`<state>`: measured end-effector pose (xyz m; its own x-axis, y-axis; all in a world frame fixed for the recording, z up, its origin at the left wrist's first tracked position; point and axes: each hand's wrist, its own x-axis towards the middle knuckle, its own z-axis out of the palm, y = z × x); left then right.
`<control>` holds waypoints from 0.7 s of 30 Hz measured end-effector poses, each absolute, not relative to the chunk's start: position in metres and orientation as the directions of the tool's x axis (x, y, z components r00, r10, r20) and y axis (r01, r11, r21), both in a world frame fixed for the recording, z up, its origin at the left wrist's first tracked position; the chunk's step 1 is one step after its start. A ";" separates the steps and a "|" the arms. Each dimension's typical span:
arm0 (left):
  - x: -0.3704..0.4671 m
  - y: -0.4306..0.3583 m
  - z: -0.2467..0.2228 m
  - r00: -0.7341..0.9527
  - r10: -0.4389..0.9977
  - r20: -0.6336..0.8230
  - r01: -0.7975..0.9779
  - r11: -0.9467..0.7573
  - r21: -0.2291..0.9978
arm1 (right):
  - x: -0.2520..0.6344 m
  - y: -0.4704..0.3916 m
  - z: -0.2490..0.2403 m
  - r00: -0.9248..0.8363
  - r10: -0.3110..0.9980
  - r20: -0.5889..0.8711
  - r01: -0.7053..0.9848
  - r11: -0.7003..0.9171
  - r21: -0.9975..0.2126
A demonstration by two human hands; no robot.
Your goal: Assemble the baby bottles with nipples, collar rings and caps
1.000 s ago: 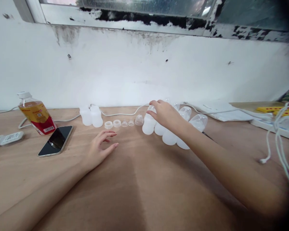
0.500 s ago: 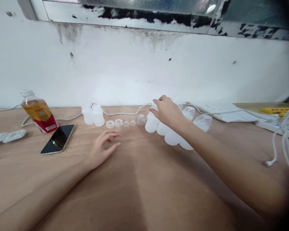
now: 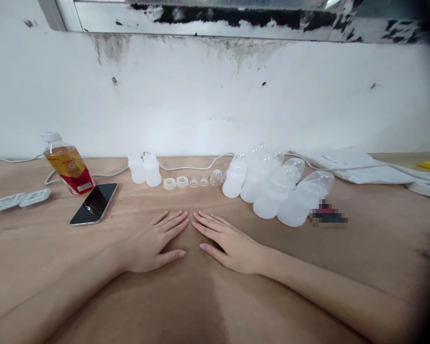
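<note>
My left hand (image 3: 157,241) lies flat on the wooden table (image 3: 186,306), fingers stretched out and holding nothing. Opposite it, my right hand (image 3: 229,243) also rests flat, its fingertips just short of the left ones. Beyond the right hand stand several capped baby bottles (image 3: 268,191) in frosted white with clear domes. Two uncapped bottle bodies (image 3: 152,172) stand at the back, left of centre. Between the groups is a row: two white collar rings (image 3: 169,184), two clear nipples (image 3: 193,181) and clear dome caps (image 3: 216,177).
On the left are a drink bottle (image 3: 69,165), a phone (image 3: 94,204) and a flat plastic pack (image 3: 21,199). A white cable (image 3: 197,168) runs along the wall. White paper or bags (image 3: 347,167) lie at back right. A blurred-out patch (image 3: 327,214) sits beside the capped bottles.
My right hand has left the capped bottles and come down flat near the middle of the table. My left hand has flattened and shifted slightly toward me and right.
</note>
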<state>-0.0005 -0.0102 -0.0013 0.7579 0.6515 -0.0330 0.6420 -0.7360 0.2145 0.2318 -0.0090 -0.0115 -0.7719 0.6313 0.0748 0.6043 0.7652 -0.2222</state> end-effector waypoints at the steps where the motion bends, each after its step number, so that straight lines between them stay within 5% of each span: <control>1: 0.000 -0.010 -0.002 0.758 0.651 -0.031 0.642 -0.737 0.212 | 0.232 -0.008 -0.011 -0.769 0.634 0.081 0.606 0.763 -0.226; 21: -0.002 -0.010 -0.002 0.745 0.667 -0.014 0.648 -0.719 0.249 | 0.233 -0.010 -0.010 -0.766 0.623 0.159 0.570 0.773 -0.279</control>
<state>-0.0017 -0.0105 -0.0023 0.7453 0.6666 -0.0142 0.6482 -0.7195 0.2493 0.2327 -0.0099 -0.0102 -0.7661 0.6227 0.1594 0.5702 0.7728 -0.2788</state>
